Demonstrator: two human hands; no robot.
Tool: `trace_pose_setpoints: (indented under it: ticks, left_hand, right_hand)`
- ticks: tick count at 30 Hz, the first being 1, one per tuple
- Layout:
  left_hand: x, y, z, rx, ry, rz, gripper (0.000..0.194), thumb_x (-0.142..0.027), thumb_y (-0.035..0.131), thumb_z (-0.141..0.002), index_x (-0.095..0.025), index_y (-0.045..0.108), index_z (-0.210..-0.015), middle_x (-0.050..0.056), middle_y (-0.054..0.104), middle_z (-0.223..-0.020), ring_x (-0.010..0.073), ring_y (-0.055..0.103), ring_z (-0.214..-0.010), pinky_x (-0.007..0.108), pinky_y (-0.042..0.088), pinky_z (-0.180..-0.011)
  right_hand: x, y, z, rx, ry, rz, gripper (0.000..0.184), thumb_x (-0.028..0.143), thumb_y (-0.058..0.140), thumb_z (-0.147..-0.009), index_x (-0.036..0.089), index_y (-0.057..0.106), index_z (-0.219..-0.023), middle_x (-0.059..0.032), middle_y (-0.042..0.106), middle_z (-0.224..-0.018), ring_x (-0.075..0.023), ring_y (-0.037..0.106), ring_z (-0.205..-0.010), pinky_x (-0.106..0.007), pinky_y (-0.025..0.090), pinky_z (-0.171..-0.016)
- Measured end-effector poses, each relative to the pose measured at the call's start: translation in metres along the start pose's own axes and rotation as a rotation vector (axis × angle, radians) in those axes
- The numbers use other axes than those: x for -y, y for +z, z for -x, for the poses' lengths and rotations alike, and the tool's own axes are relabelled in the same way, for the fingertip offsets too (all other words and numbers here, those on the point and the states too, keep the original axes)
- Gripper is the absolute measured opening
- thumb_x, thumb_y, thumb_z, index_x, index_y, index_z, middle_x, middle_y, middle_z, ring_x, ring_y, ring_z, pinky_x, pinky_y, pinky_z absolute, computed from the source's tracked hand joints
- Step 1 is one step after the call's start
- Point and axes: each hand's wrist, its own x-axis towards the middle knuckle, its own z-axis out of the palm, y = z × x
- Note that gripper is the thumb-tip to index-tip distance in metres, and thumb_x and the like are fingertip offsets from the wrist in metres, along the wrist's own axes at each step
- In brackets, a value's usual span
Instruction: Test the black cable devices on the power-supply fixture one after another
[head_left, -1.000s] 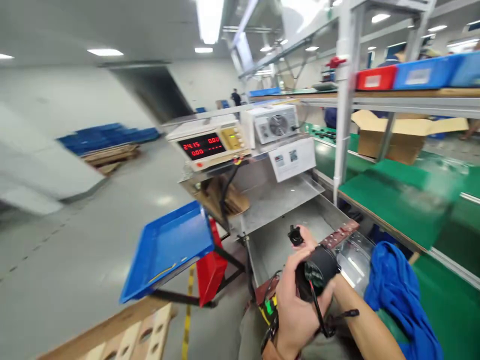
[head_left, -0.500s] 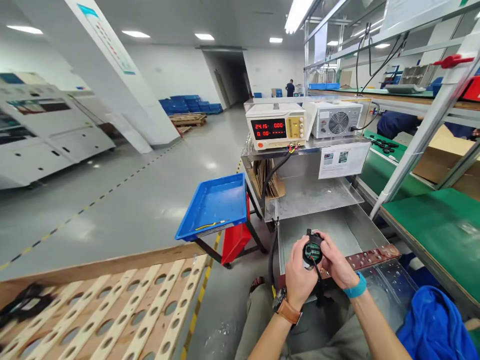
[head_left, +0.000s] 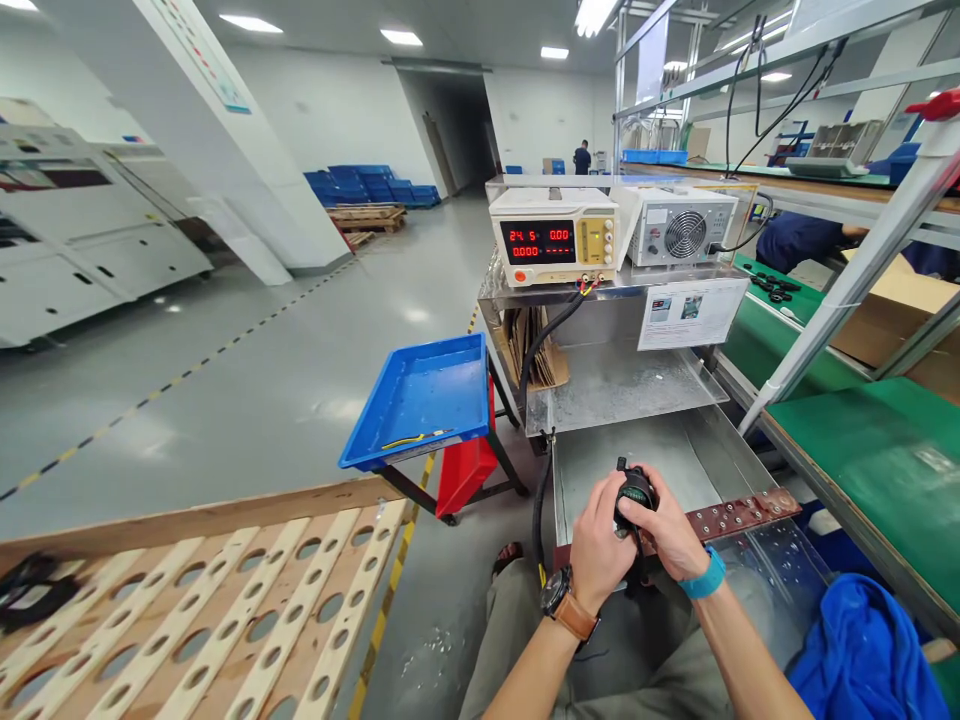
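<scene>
A round black housing with a green circuit board inside (head_left: 637, 486) is held between both hands above the metal tray (head_left: 600, 455). My left hand (head_left: 602, 535) is closed around its left side. My right hand (head_left: 666, 525) grips the right side, its thumb lying across the open face and covering part of the board. A short black stub sticks up from the top of the housing. Below the hands a dark cable hangs, mostly hidden. Right beside the hands runs a brown strip with metal studs (head_left: 742, 515).
Ahead stands a power supply (head_left: 555, 240) with red digits, beside a grey fan unit (head_left: 682, 230). A blue tray (head_left: 427, 390) holds a yellow-handled tool. At left lies a wooden rack with holes (head_left: 225, 600). A blue cloth (head_left: 862, 650) and green bench (head_left: 885, 480) are at right.
My right thumb has moved onto the housing's open face, and the housing has tilted so less of the board shows. The view has shifted slightly.
</scene>
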Motion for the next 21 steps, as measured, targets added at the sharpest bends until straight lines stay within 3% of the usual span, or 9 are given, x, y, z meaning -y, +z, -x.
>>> trace_pose_setpoints:
  ticks: [7, 10, 13, 15, 17, 19, 21]
  left_hand:
    - [0.007, 0.008, -0.004, 0.033, 0.022, -0.002, 0.06, -0.004, 0.053, -0.077, -0.021, 0.05, -0.134, 0.01, 0.059, -0.133, 0.024, 0.055, -0.126, 0.035, 0.053, -0.098]
    - [0.009, 0.008, -0.005, 0.09, 0.033, 0.067, 0.064, -0.004, 0.051, -0.079, -0.023, 0.046, -0.14, 0.009, 0.053, -0.141, 0.024, 0.047, -0.135, 0.039, 0.046, -0.108]
    - [0.009, 0.009, 0.004, 0.048, -0.106, 0.261, 0.073, -0.013, 0.056, -0.084, -0.022, 0.028, -0.151, 0.013, 0.034, -0.155, 0.0264, 0.031, -0.144, 0.045, 0.033, -0.117]
    - [0.007, 0.014, 0.017, 0.045, -0.254, 0.433, 0.074, -0.025, 0.058, -0.089, -0.019, 0.02, -0.153, 0.017, 0.028, -0.157, 0.0283, 0.03, -0.145, 0.046, 0.033, -0.116]
    - [0.005, 0.023, 0.034, 0.176, -0.35, 0.615, 0.067, -0.033, 0.06, -0.089, -0.017, 0.031, -0.147, 0.019, 0.04, -0.149, 0.029, 0.041, -0.137, 0.043, 0.038, -0.111]
    - [0.004, 0.034, 0.05, 0.364, -0.427, 0.769, 0.054, -0.039, 0.066, -0.085, -0.016, 0.048, -0.131, 0.017, 0.057, -0.13, 0.0276, 0.055, -0.12, 0.04, 0.045, -0.101]
    - [0.005, 0.044, 0.065, 0.493, -0.563, 0.896, 0.046, -0.044, 0.071, -0.081, -0.015, 0.055, -0.112, 0.013, 0.065, -0.107, 0.0238, 0.062, -0.1, 0.037, 0.049, -0.09]
  right_hand:
    - [-0.008, -0.001, -0.007, -0.063, -0.026, -0.055, 0.057, 0.035, 0.084, -0.073, 0.022, 0.055, -0.121, -0.005, 0.062, -0.114, -0.0261, 0.057, -0.105, -0.034, 0.048, -0.091]
    - [-0.007, -0.001, -0.009, -0.053, 0.025, -0.162, 0.056, 0.033, 0.085, -0.072, 0.023, 0.057, -0.119, -0.0053, 0.062, -0.117, -0.0277, 0.057, -0.109, -0.036, 0.05, -0.092]
    - [-0.001, -0.003, -0.015, -0.048, 0.127, -0.337, 0.056, 0.035, 0.083, -0.073, 0.022, 0.056, -0.121, -0.0078, 0.062, -0.118, -0.0321, 0.061, -0.106, -0.045, 0.054, -0.089]
    - [0.007, -0.003, -0.022, -0.027, 0.17, -0.423, 0.055, 0.036, 0.081, -0.075, 0.02, 0.056, -0.121, -0.0102, 0.063, -0.116, -0.0346, 0.062, -0.104, -0.052, 0.056, -0.088]
    - [0.016, -0.003, -0.031, 0.003, 0.181, -0.442, 0.051, 0.038, 0.079, -0.075, 0.018, 0.058, -0.118, -0.0116, 0.064, -0.113, -0.0353, 0.063, -0.102, -0.055, 0.055, -0.088]
    - [0.021, -0.004, -0.044, 0.025, 0.183, -0.413, 0.046, 0.038, 0.077, -0.076, 0.018, 0.059, -0.114, -0.012, 0.065, -0.109, -0.035, 0.064, -0.1, -0.056, 0.056, -0.088]
    - [0.02, -0.009, -0.062, 0.042, 0.202, -0.376, 0.04, 0.037, 0.075, -0.077, 0.016, 0.061, -0.108, -0.0127, 0.065, -0.104, -0.0347, 0.064, -0.098, -0.057, 0.056, -0.088]
